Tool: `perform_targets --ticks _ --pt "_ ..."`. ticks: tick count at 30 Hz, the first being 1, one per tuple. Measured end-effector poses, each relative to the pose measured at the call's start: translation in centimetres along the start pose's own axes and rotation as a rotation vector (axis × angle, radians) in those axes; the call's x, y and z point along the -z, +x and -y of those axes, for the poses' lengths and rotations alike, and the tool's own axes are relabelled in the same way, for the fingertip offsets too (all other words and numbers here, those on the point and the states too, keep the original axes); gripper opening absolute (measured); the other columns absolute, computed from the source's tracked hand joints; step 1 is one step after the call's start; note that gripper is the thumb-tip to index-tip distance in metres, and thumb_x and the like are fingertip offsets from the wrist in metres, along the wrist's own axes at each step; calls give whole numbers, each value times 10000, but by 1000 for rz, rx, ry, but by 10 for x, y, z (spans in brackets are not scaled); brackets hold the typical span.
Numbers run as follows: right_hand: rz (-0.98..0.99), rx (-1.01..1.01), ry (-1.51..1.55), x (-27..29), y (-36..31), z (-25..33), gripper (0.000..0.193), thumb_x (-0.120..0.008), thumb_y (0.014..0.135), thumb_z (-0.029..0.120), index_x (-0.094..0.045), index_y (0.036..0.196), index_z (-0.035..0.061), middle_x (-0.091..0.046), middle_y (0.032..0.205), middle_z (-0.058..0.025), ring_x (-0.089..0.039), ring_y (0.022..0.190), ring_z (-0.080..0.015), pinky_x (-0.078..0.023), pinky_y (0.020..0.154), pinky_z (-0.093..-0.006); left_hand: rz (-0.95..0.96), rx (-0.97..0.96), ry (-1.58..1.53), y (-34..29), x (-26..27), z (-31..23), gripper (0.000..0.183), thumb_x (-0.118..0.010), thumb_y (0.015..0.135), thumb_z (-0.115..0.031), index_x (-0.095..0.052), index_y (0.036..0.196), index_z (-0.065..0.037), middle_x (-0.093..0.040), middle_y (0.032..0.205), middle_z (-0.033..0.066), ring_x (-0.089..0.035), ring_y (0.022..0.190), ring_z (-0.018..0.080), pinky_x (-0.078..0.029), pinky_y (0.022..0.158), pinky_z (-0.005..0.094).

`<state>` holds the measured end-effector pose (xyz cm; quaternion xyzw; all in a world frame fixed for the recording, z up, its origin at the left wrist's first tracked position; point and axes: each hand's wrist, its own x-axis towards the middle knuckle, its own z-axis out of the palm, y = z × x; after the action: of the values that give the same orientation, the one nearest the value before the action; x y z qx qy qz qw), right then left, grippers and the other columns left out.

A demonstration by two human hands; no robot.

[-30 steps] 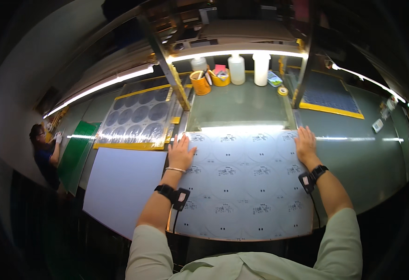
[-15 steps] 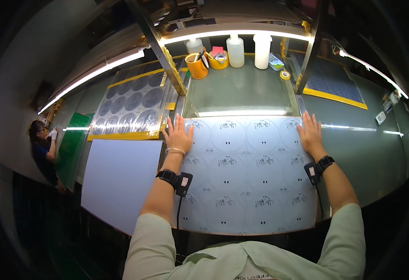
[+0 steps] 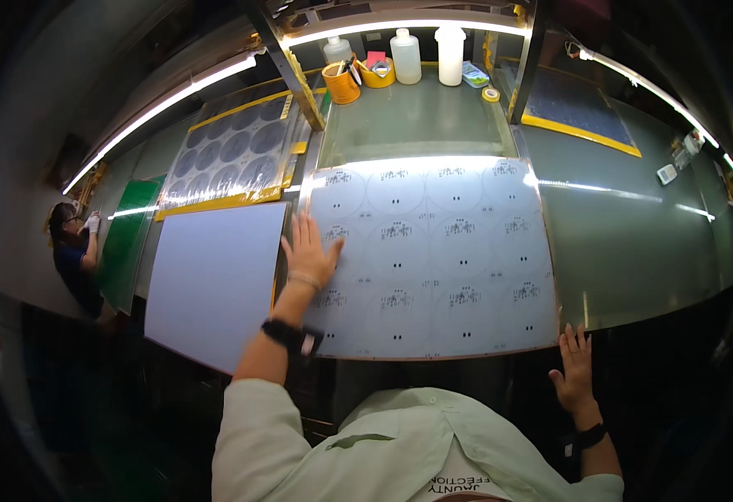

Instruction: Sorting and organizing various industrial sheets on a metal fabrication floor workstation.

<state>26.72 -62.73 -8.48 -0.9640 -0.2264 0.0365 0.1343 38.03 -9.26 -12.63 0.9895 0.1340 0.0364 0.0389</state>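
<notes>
1. Pale bluish white across the flat rectangular printed panel (image 3: 429,276), patterned with faint circles in three rows of four, black markings and paired black dots.
2. Plain lavender-white over the smooth rectangular sheet (image 3: 214,276).
3. Dotted with dark grey discs across the clear rectangular film (image 3: 235,147), banded in yellow.
4. Green on the thin rectangular board (image 3: 127,249).
5. Dark blue on the yellow-edged rectangular sheet (image 3: 574,102).
6. Pale green on the cloth shirt (image 3: 383,448).

My right hand (image 3: 576,372) has room over the surface (image 3: 634,251) right of the printed sheet (image 3: 429,255), but a post (image 3: 525,71) and bottles (image 3: 405,58) obstruct farther back.
</notes>
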Motion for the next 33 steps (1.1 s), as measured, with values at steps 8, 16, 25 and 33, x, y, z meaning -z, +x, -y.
perform_targets --ticks 8,16,25,33 --pt "-141 108 -45 3 22 -16 559 -660 727 232 -498 1233 58 -308 1400 -170 -248 1308 -379 -164 1082 -519 -310 0 -185 -222 33 29 482 -494 886 -394 -581 1100 30 -545 1166 208 -517 1079 338 -387 911 433" --pt "-377 326 -112 6 48 -13 237 -615 716 73 -668 947 71 -562 1194 -127 -378 1248 -349 -191 1072 -521 20 788 -1367 -207 13 31 294 -561 883 -311 -620 765 -48 -595 638 24 -540 536 93 -400 473 227" --pt "-576 443 159 103 89 -7 299 -502 883 260 -620 1004 13 -629 1062 -148 -496 1158 -320 -297 1027 -504 -238 372 -1362 -138 224 42 322 -502 829 -202 -489 541 -59 -428 473 28 -375 400 99 -279 400 239" --pt "-717 545 397 91 156 -5 125 -525 829 35 -604 907 -21 -641 958 -168 -618 957 -301 -448 914 -408 -147 288 -1611 -48 295 62 213 -563 801 -194 -496 620 -103 -443 495 -8 -356 364 85 -249 340 216"
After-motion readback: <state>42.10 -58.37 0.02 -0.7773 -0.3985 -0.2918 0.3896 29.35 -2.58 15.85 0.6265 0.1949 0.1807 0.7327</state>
